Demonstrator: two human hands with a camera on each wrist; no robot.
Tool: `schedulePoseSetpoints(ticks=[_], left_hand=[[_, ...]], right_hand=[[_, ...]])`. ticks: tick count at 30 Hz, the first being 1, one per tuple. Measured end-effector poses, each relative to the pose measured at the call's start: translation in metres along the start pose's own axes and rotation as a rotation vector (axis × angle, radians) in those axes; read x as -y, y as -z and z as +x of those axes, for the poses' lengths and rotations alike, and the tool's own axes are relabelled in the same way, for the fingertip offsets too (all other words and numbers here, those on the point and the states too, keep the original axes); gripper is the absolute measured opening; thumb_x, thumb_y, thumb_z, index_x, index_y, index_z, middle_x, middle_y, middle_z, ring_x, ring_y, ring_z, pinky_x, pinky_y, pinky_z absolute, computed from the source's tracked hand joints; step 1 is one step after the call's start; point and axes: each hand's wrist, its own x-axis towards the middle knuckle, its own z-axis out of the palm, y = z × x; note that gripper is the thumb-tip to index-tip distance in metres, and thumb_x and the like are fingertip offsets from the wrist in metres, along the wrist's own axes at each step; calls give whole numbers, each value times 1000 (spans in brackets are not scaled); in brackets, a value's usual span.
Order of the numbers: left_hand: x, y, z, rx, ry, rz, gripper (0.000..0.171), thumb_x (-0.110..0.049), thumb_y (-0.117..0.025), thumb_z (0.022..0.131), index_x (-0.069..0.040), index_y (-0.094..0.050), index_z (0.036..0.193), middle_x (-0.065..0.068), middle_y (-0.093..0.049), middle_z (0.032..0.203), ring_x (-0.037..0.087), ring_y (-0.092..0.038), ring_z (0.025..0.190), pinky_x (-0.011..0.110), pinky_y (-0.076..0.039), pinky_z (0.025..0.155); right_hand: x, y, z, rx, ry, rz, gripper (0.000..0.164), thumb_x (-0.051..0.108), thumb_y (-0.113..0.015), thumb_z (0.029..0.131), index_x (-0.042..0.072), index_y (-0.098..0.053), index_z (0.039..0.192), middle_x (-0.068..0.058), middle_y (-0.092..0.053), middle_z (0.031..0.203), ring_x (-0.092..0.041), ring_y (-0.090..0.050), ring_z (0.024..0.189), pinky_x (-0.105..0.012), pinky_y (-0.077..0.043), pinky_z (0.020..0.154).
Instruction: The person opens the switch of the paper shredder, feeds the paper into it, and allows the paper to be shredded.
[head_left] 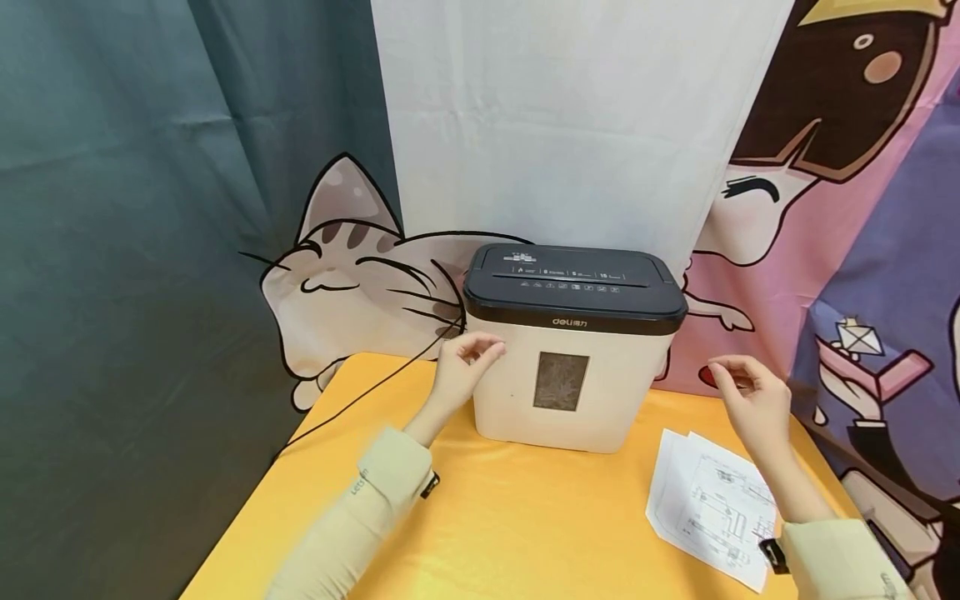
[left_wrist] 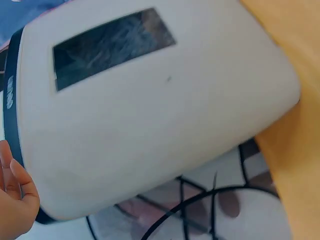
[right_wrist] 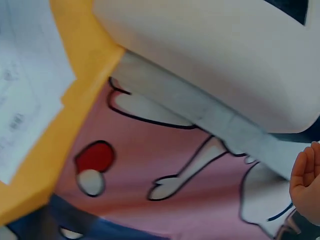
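A white paper shredder (head_left: 618,375) with a dark lid and a small front window stands upright on the yellow-covered table (head_left: 495,525). My left hand (head_left: 459,368) is raised in front of the shredder's left side, with fingers loosely bent and nothing in them. To the right of the machine my right hand (head_left: 756,404) hovers above some sheets of paper (head_left: 708,500), fingers also relaxed and bare. The sheets carry line drawings and overlap each other. In the left wrist view the shredder's window (left_wrist: 115,47) looks partly filled with pale scraps.
A black cord (head_left: 367,392) runs from behind the shredder across the table's left edge. Behind hangs a printed curtain with a cartoon cat (head_left: 352,283). A dark flat object (head_left: 888,550) lies at the far right, partly hidden by the right sleeve.
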Motion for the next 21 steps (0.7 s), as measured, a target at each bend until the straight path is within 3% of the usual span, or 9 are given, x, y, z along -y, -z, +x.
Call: schedulePoseSetpoints(ticks=[8,12,16,18,21], left_hand=[[21,-23,-26,17,118,-100,13,0,-65,85,12,-67,90,29,-67,81,7,-62,67,14,-44,60],[30,-38,-40,65,171,-130,14,1,-64,86,12,-66,92,30,-67,84,7,-62,68,13,-46,62],[42,-56,-58,151,226,-161,18,-1,-62,88,13,-65,99,30,-66,88,23,-65,72,15,-48,66],[55,-68,-68,215,242,-167,22,-2,-61,89,13,-63,104,31,-65,90,36,-64,77,17,-49,67],[74,-84,-84,336,270,-165,24,-2,-59,90,11,-61,110,31,-65,93,45,-63,82,22,-53,70]], right_hand=[[-32,9,-23,-52,-145,-45,14,7,-64,87,-6,-67,92,36,-53,73,15,-49,66,0,-39,62],[-52,15,-35,-79,-189,-94,15,7,-64,87,-7,-66,92,40,-50,69,19,-47,66,1,-36,62],[-74,21,-51,-87,-231,-151,14,5,-63,88,-8,-66,93,42,-46,68,23,-43,64,1,-34,61],[-84,23,-59,-80,-263,-172,15,5,-62,88,-8,-66,94,43,-44,67,24,-42,64,1,-34,60],[-96,25,-70,-66,-299,-199,16,6,-61,88,-8,-66,94,44,-42,66,25,-40,64,1,-33,60]])
